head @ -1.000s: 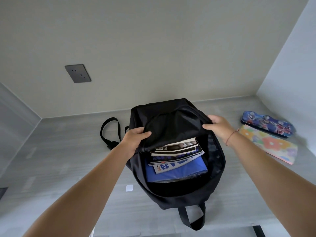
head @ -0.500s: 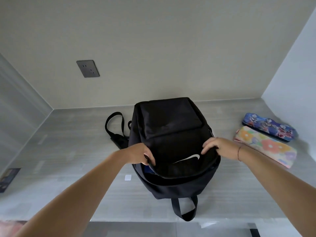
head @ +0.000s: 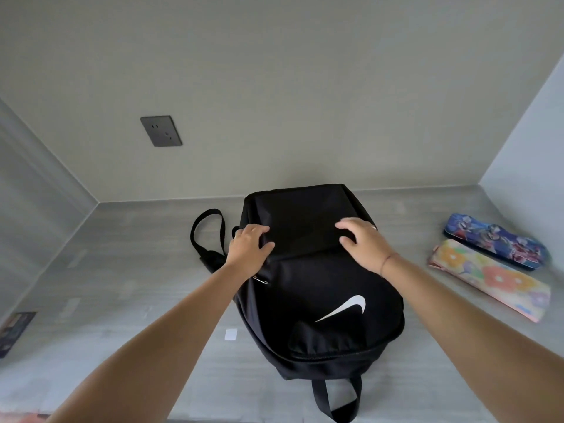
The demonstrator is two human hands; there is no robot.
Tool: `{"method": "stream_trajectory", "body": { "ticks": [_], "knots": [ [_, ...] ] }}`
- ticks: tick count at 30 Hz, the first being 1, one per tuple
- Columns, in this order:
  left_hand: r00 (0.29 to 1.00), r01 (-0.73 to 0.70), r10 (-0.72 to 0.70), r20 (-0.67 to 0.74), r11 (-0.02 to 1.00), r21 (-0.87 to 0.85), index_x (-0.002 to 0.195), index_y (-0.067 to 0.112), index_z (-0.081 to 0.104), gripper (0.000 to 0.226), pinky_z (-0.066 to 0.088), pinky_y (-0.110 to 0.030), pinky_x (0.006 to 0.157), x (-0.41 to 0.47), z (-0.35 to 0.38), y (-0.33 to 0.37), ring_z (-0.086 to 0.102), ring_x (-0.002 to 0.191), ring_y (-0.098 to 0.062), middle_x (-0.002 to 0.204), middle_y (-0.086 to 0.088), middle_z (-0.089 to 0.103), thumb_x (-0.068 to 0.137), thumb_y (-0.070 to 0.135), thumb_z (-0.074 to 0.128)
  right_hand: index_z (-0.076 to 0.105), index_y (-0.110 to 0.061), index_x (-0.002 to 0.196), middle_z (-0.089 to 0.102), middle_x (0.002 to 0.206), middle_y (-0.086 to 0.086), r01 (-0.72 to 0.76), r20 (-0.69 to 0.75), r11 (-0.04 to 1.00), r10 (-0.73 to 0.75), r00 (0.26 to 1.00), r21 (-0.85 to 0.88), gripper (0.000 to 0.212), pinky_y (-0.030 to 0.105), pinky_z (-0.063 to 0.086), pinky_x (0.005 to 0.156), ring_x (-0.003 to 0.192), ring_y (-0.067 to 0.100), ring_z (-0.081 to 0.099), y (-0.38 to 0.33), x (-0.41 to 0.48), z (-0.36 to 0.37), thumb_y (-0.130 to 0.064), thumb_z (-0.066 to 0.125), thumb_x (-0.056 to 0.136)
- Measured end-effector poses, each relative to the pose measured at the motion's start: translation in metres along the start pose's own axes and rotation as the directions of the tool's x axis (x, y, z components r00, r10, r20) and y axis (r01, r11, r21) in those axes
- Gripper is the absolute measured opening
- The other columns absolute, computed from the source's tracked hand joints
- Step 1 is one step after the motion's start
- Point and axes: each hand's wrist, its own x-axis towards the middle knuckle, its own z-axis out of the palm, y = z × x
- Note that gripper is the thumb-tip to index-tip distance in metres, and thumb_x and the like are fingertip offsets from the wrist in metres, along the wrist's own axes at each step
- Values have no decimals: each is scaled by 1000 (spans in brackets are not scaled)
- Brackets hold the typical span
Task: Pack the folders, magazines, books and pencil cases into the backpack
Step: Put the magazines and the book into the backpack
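The black backpack [head: 320, 300] with a white swoosh lies flat on the grey table, its front panel down over the opening, so the books inside are hidden. My left hand [head: 248, 248] pinches a fold of fabric at the upper left of the front pocket. My right hand [head: 363, 242] rests on the pocket's upper right with fingers spread and bent. A blue pencil case [head: 494, 241] and a floral pencil case [head: 494, 279] lie side by side on the table to the right, apart from the bag.
A shoulder strap [head: 207, 233] loops out to the bag's left and a carry loop [head: 335, 398] hangs near the table's front edge. A white sticker [head: 231, 334] and a dark card [head: 15, 331] lie at left. Walls enclose three sides, with a socket [head: 160, 131] behind.
The open backpack, with books showing inside, has been closed: both hands pulled the front panel down over the opening, then moved up onto the front pocket. The pencil cases stayed put.
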Motion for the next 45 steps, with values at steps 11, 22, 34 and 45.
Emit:
{"method": "stream_trajectory", "body": {
  "ticks": [11,22,34,45],
  "knots": [
    [956,-164,154,249,986,19,113,24,65,23,53,-33,86,59,17,34,64,91,-13,103,1,70,95,24,51,66,-25,106,66,101,-9,126,16,913,-130,991,-388,25,29,25,106,111,17,54,14,10,18,-25,63,81],
    [876,-476,408,258,822,314,117,19,56,42,51,-34,82,85,42,52,55,107,-19,118,2,52,88,48,57,66,-27,111,65,115,-10,138,-197,910,-228,954,-390,44,28,37,102,118,8,48,19,-34,53,-13,46,74],
    [959,-284,276,-69,945,-163,98,15,71,16,52,-35,82,109,-1,71,65,82,-22,83,-2,70,86,19,61,69,-26,104,66,109,-14,145,-142,898,-221,965,-414,40,35,45,101,117,8,56,21,-39,44,-9,57,70],
    [945,-247,293,144,931,-269,122,19,58,35,37,-20,88,71,30,160,53,113,-10,123,5,57,88,20,60,35,-18,143,35,148,0,-160,-196,926,237,952,342,58,33,29,115,136,13,35,43,-27,-13,-15,53,88]
  ]
}}
